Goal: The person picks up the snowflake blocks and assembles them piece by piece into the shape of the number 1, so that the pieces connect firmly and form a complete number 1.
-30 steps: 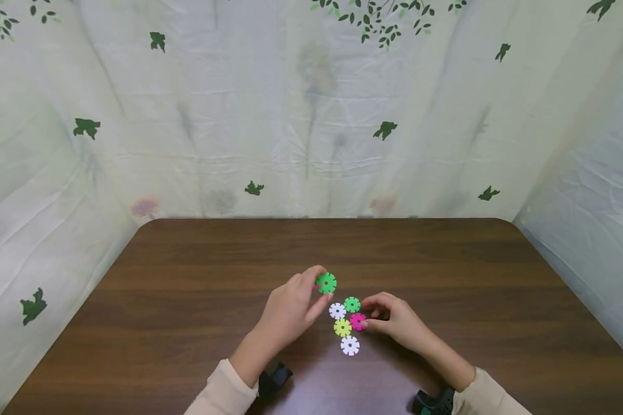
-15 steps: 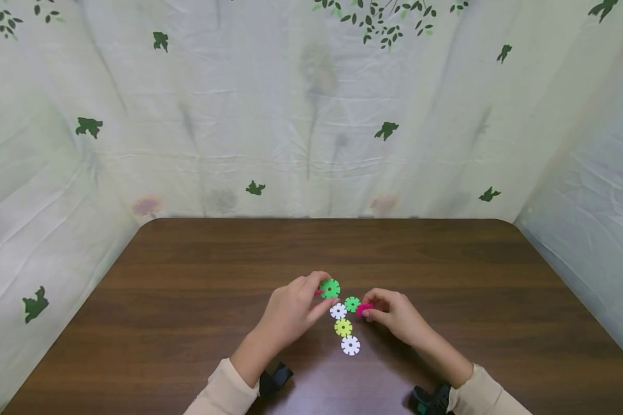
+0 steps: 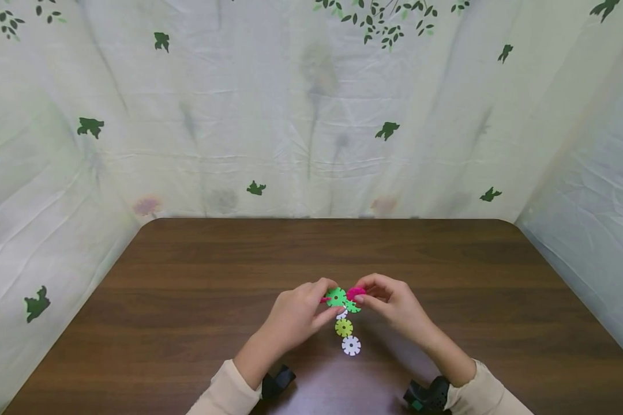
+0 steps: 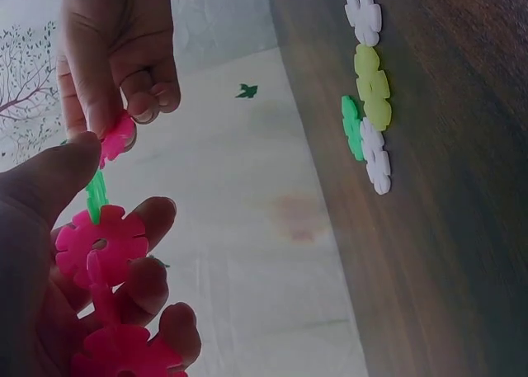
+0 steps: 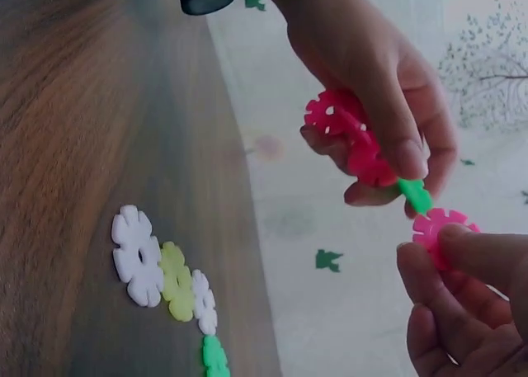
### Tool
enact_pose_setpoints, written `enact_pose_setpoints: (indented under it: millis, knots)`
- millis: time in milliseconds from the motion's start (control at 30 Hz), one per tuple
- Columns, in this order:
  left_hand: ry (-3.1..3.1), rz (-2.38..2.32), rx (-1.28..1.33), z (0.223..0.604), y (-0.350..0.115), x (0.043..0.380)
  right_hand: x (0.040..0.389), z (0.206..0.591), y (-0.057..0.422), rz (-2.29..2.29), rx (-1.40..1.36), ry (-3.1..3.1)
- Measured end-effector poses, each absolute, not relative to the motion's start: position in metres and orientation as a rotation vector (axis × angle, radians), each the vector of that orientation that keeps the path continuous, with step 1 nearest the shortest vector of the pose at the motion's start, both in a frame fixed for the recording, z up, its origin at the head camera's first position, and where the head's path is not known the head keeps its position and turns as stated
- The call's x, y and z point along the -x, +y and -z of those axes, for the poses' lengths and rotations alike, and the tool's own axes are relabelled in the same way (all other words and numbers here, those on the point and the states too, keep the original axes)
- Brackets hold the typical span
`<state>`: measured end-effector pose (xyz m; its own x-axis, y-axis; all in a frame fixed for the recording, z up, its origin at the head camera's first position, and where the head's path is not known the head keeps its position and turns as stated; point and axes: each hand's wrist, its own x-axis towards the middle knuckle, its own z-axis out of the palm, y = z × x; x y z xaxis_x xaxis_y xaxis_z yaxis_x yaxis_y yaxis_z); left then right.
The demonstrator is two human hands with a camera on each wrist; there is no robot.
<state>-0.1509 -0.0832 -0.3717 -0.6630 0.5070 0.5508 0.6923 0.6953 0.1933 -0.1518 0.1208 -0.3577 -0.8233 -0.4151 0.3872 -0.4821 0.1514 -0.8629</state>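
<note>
My left hand (image 3: 298, 314) holds a chain of notched, flower-shaped linking discs. Its pink discs (image 4: 120, 237) lie against the fingers in the left wrist view, and a green disc (image 3: 336, 297) sticks out at its end. Between thumb and fingers, my right hand (image 3: 397, 302) pinches a single pink disc (image 5: 436, 228). That disc's edge meets the green one; whether their slots are engaged I cannot tell. Both hands are raised over the table in the wrist views. Below lie a white disc (image 3: 351, 346), a yellow disc (image 3: 344, 327), a second white disc (image 5: 205, 303) and a smaller green disc (image 4: 352, 127).
The brown wooden table (image 3: 213, 276) carries the short row of discs in front of the hands. Pale cloth (image 3: 270, 115) with printed leaves and birds hangs behind and at both sides. Dark wrist devices (image 3: 277, 381) sit under both wrists.
My right hand has lifted the pink disc off the table, beside the yellow one, and moved it up and left. The left hand has shifted slightly right and nearer with its chain, and the discs now meet.
</note>
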Motion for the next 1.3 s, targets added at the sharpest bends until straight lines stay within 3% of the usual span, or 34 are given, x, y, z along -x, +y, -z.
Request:
enact_pose_setpoints:
  millis: [433, 700, 933, 1133, 1300]
  knots:
    - [-2.425, 0.534, 0.991, 0.371, -0.08, 0.149, 0.149, 0.361, 0.116, -1.713, -1.006, -2.176]
    - [-2.635, 0.394, 0.999, 0.367, -0.077, 0.145, 0.161, 0.381, 0.118, -2.006, -0.817, -2.286]
    - [-2.415, 0.379, 0.957, 0.375, -0.074, 0.147, 0.163, 0.38, 0.116, -2.219, -0.705, -2.287]
    - [-2.256, 0.458, 0.893, 0.376, -0.079, 0.153, 0.166, 0.375, 0.118, -1.958, -0.94, -2.264]
    - [-2.276, 0.526, 0.836, 0.372, -0.087, 0.156, 0.172, 0.374, 0.124, -1.69, -0.924, -2.366]
